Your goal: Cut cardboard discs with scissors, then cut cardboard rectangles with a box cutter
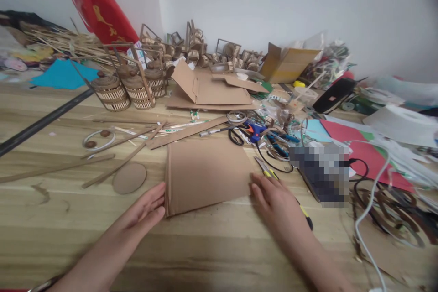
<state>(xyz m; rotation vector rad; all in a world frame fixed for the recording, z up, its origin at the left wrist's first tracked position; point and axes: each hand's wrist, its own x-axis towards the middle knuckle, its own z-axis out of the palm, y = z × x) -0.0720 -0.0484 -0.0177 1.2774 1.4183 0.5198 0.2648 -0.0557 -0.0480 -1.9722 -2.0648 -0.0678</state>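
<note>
A folded piece of brown cardboard (pixel 208 171) lies flat on the wooden table in front of me, layered along its left edge. My left hand (pixel 148 207) is at that edge, fingers stretched and thumb apart, the fingertips against the cardboard's side. At the opposite edge, my right hand (pixel 273 196) rests with its fingertips by the cardboard, fingers loosely extended. Partly under the right hand lies a yellow and black utility knife (pixel 270 172), its blade pointing away from me. A round cardboard disc (pixel 129 178) sits left of the folded piece.
Wooden strips (pixel 126 155) lie on the left. Small bamboo lantern-like baskets (pixel 111 93) stand behind them. Farther back is more cardboard (pixel 219 89). A blue glue gun (pixel 256 131) lies among cords, beside pliers (pixel 278 146). A white cable (pixel 367 219) runs down the right.
</note>
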